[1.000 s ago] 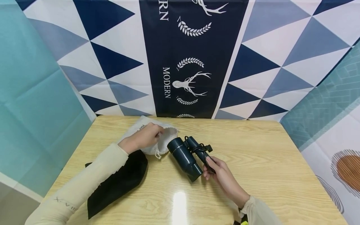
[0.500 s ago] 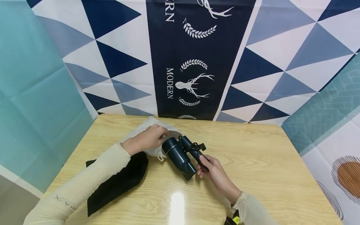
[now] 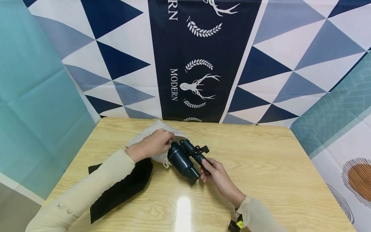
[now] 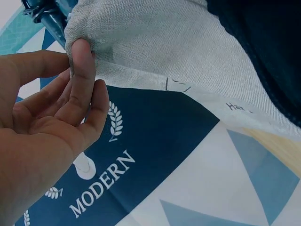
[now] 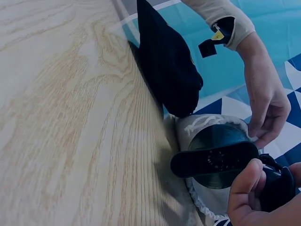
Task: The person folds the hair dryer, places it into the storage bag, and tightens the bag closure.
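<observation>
A dark teal hair dryer (image 3: 183, 164) with its black cord bundled round the handle is tilted above the table. Its handle is gripped by my right hand (image 3: 217, 177), thumb on top. The barrel's far end is at the mouth of a pale drawstring cloth bag (image 3: 153, 126), which lies toward the back of the table. My left hand (image 3: 153, 144) pinches the bag's rim between thumb and fingers, plain in the left wrist view on the cloth (image 4: 150, 42). In the right wrist view the dryer's flat black nozzle (image 5: 211, 160) stands before the bag's opening. The bag's inside is mostly hidden.
A black cloth item (image 3: 124, 188) lies on the wooden table (image 3: 261, 167), left of the bag and partly under the left forearm. A patterned fabric backdrop (image 3: 127, 64) rises behind the table's back edge. A black device with a yellow label (image 3: 236, 225) is at the right cuff.
The hair dryer has moved left with my right hand, and its far end is now at the bag's mouth. My left hand has shifted slightly right, still at the bag's rim.
</observation>
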A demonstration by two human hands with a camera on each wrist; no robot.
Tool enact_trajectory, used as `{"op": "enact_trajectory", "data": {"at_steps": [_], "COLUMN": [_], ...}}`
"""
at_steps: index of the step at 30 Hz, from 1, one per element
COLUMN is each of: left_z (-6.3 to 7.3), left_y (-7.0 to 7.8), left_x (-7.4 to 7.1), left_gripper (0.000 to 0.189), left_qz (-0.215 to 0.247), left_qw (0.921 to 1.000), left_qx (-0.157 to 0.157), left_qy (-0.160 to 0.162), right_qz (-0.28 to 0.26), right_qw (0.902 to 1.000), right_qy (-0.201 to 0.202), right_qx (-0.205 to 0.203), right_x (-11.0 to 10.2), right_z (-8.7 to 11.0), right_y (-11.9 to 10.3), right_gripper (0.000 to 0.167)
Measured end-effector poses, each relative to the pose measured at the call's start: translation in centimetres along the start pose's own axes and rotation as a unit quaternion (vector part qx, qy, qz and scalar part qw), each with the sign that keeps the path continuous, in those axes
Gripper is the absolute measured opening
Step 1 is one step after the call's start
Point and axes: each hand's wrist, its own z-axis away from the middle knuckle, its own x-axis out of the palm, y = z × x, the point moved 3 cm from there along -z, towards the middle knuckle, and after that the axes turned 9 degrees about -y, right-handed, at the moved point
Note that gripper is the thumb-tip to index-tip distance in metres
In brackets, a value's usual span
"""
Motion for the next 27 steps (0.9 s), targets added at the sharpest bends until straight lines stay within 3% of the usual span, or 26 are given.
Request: {"op": "enact_trajectory", "data": {"at_steps": [20, 27], "left_z": [-0.5, -0.4], "left_y": [2.6, 3.6], "left_x": [1.0, 1.2], "left_gripper": [0.020, 0.020], "left_qz": [-0.008, -0.009], "left_qw": [0.9988, 0.9974], "left_qx": [0.048, 0.071], "left_qy": [0.002, -0.011], "right_qz": [0.072, 0.058], "right_qw": [0.9969, 0.9981], "right_qy": [0.004, 0.006], "right_qx": [-0.031, -0.018], "right_x": [1.5, 2.2], "right_z": [-0.8, -1.4], "right_y": [-0.2, -0.5], "right_gripper": [0.038, 0.039]}}
